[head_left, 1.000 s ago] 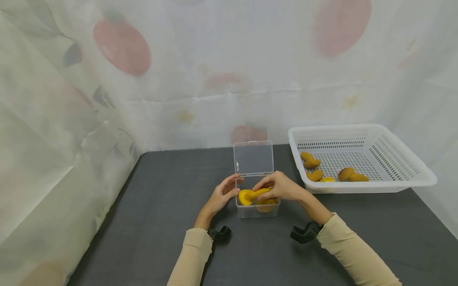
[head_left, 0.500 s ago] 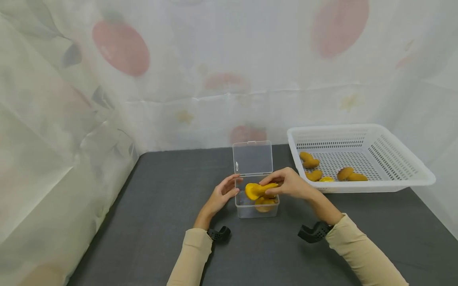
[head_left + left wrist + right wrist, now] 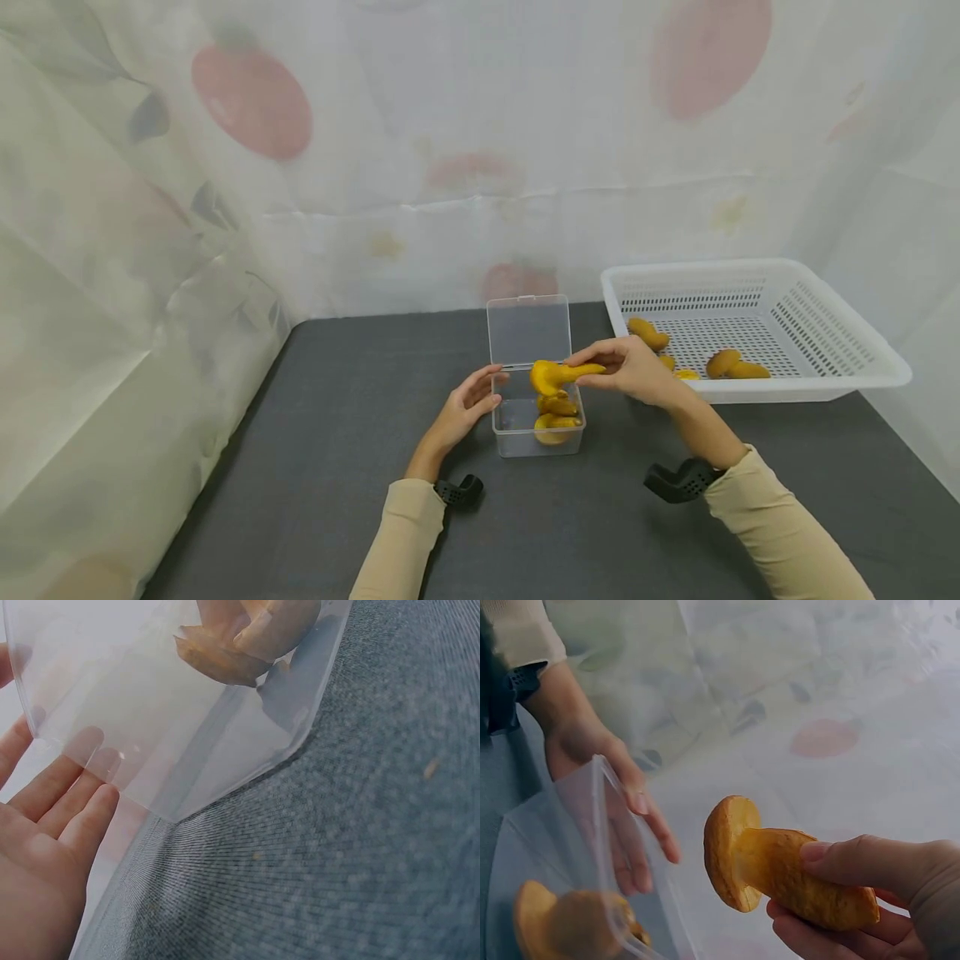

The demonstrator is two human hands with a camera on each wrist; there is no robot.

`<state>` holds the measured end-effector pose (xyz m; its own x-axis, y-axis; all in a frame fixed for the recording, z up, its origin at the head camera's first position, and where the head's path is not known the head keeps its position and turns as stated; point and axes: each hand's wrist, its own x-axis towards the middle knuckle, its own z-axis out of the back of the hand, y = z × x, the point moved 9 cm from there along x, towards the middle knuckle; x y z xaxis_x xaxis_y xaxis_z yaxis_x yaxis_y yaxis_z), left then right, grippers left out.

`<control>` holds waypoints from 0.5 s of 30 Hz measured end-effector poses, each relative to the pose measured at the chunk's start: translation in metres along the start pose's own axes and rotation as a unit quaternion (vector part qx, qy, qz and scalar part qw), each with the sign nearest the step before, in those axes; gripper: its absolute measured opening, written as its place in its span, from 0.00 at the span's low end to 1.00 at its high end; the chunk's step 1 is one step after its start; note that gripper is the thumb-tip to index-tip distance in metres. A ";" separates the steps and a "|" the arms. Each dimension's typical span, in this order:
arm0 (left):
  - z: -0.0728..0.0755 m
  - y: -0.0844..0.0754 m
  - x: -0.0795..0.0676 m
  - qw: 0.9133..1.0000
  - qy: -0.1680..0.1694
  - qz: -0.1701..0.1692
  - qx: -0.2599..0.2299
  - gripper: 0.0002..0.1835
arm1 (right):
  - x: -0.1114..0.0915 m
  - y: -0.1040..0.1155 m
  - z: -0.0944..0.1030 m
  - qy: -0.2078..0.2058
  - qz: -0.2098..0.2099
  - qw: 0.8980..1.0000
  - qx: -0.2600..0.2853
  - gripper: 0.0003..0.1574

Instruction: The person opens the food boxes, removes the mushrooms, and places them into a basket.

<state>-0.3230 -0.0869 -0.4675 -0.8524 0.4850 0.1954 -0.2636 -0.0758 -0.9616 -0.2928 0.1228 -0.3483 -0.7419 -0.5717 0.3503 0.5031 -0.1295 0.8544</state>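
Note:
My right hand (image 3: 633,371) pinches a yellow-brown mushroom (image 3: 772,870) by its stem between thumb and fingers. The mushroom is held above the back right of a small clear plastic box (image 3: 517,444), its cap pointing left. Inside the box, more mushrooms (image 3: 557,406) lie along the right side. The box's hinged lid (image 3: 529,332) stands raised at the back. At the left wall my left hand (image 3: 459,417) has its fingers extended; in the left wrist view the fingertips (image 3: 101,802) lie against the clear plastic.
A white perforated basket (image 3: 780,387) stands at the right, behind my right hand, with several mushrooms (image 3: 748,371) in it. Both stand on a dark grey cloth-covered table (image 3: 360,375). A pale printed curtain (image 3: 420,125) hangs behind and along the left.
My right hand has lifted the mushroom from inside the box, up and to the right. The mushrooms beneath show more plainly now. My left hand and the box stay put.

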 end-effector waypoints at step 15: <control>-0.001 -0.002 0.000 1.000 0.002 -0.013 -0.005 0.28 | -0.019 0.000 0.056 -0.081 -0.045 0.996 -0.007 0.18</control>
<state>-0.3223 -0.0855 -0.4655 -0.8431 0.4906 0.2201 -0.2813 -0.0536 -0.9581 -0.3035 0.1788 -0.3340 -0.8453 -0.4199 0.3304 0.4364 -0.1859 0.8803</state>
